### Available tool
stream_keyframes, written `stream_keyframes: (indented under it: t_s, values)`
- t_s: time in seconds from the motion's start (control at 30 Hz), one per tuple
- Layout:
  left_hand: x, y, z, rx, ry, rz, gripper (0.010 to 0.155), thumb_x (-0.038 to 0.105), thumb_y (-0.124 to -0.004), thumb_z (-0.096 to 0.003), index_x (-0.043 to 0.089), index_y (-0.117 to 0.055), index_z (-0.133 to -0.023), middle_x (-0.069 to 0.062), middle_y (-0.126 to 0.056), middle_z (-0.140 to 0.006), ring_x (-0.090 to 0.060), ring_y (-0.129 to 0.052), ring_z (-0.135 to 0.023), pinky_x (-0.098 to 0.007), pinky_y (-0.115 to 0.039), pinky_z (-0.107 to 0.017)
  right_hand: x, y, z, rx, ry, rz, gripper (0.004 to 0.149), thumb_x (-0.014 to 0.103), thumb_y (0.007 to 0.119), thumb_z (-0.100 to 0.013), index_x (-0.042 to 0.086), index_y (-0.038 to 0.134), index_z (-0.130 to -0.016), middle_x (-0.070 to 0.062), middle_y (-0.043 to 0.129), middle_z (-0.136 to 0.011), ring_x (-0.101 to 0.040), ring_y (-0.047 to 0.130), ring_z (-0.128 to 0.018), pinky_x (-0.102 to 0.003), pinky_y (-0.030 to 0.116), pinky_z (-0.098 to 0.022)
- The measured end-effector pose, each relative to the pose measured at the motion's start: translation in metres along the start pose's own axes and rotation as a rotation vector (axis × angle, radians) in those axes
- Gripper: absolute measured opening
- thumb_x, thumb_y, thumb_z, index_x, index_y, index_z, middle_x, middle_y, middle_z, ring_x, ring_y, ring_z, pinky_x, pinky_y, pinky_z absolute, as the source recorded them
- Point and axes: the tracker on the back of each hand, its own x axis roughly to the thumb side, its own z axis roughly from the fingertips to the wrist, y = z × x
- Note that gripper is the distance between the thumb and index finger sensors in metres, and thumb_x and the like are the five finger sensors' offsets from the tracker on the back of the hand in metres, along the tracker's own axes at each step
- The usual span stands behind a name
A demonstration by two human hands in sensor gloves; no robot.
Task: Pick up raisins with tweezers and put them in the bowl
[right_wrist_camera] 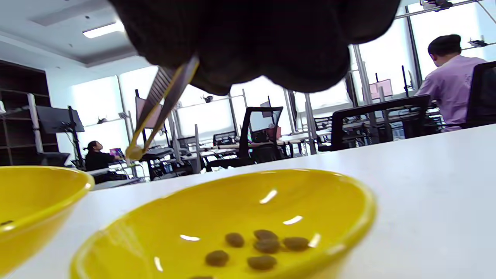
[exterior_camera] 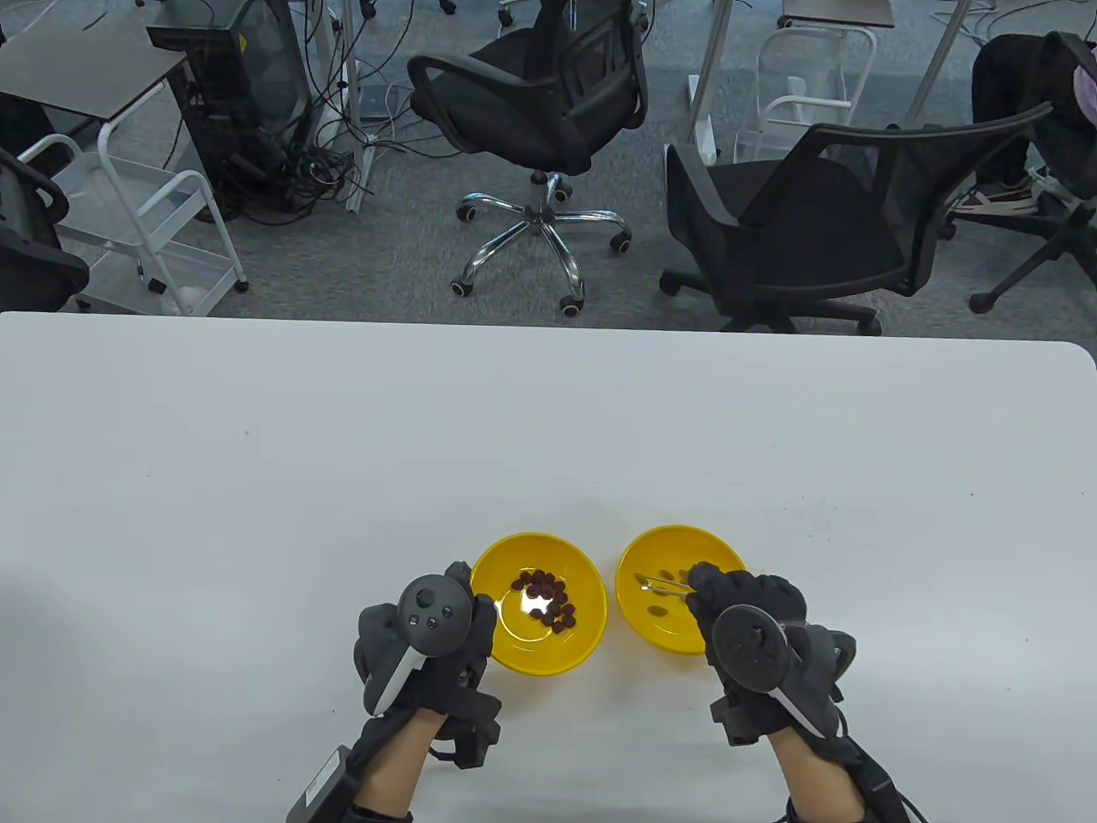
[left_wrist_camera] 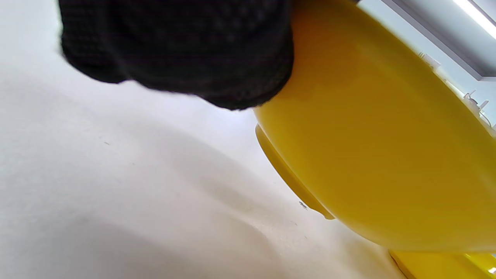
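Two yellow bowls stand side by side near the table's front. The left bowl (exterior_camera: 506, 639) holds a heap of dark raisins (exterior_camera: 546, 600). The right bowl (exterior_camera: 660, 634) holds several raisins (right_wrist_camera: 259, 246). My right hand (exterior_camera: 698, 583) grips metal tweezers (exterior_camera: 664, 585) that point left over the right bowl. In the right wrist view the tweezers (right_wrist_camera: 162, 100) pinch a small raisin (right_wrist_camera: 135, 152) at their tip, above the right bowl (right_wrist_camera: 348, 201). My left hand (exterior_camera: 467, 591) holds the left bowl at its left rim. In the left wrist view its fingers (left_wrist_camera: 174, 50) press the bowl's outer wall (left_wrist_camera: 368, 155).
The white table (exterior_camera: 343, 471) stretches wide to the left, right and far side of the bowls. Office chairs (exterior_camera: 797, 223) and carts stand beyond the far edge. The left bowl's rim (right_wrist_camera: 38, 186) shows at the left of the right wrist view.
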Motion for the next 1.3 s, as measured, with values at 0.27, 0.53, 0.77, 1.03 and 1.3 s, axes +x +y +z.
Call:
stream_keyframes:
  t_s: [0.27, 0.53, 0.77, 1.03, 1.3]
  values:
    - [-0.005, 0.002, -0.002, 0.005, 0.02, -0.012, 0.059, 0.032, -0.062, -0.0549, -0.007, -0.057, -0.098, -0.008, -0.1, -0.043, -0.008, -0.099, -0.014, -0.039, -0.089, -0.036, -0.016, 0.014, -0.008, 0.133, 0.053, 0.125, 0.044, 0.032, 0.079, -0.042, 0.014, 0.093, -0.079, -0.003, 0.091, -0.061, -0.019, 0.095, -0.043, -0.056, 0.064, -0.062]
    - [-0.006, 0.003, -0.002, 0.011, 0.028, -0.01, 0.059, 0.032, -0.062, -0.0549, -0.007, -0.057, -0.098, -0.007, -0.101, -0.042, -0.008, -0.099, -0.014, -0.039, -0.089, -0.036, -0.016, 0.024, -0.011, 0.214, 0.055, 0.196, 0.044, 0.032, 0.079, -0.042, 0.014, 0.093, -0.079, -0.003, 0.091, -0.061, -0.019, 0.095, -0.044, -0.056, 0.064, -0.063]
    - [-0.006, 0.003, -0.002, 0.008, 0.03, -0.012, 0.059, 0.032, -0.062, -0.0549, -0.007, -0.057, -0.098, -0.007, -0.1, -0.042, -0.008, -0.099, -0.014, -0.039, -0.089, -0.035, -0.013, 0.029, -0.012, 0.231, 0.045, 0.234, 0.044, 0.032, 0.079, -0.042, 0.014, 0.093, -0.079, -0.003, 0.091, -0.061, -0.02, 0.095, -0.044, -0.056, 0.063, -0.063]
    - [-0.006, 0.003, -0.002, 0.009, 0.03, -0.015, 0.059, 0.032, -0.062, -0.0549, -0.007, -0.057, -0.098, -0.007, -0.1, -0.043, -0.008, -0.099, -0.014, -0.039, -0.089, -0.035, -0.012, 0.029, -0.011, 0.241, 0.042, 0.257, 0.044, 0.032, 0.079, -0.042, 0.014, 0.092, -0.08, -0.003, 0.091, -0.062, -0.02, 0.095, -0.044, -0.056, 0.063, -0.063]
    - [-0.006, 0.003, -0.002, 0.008, 0.027, -0.023, 0.059, 0.032, -0.062, -0.0549, -0.007, -0.057, -0.098, -0.007, -0.101, -0.042, -0.008, -0.099, -0.014, -0.039, -0.089, -0.036, -0.013, 0.029, -0.011, 0.254, 0.055, 0.251, 0.045, 0.033, 0.08, -0.042, 0.014, 0.092, -0.08, -0.003, 0.091, -0.062, -0.02, 0.095, -0.045, -0.056, 0.063, -0.063]
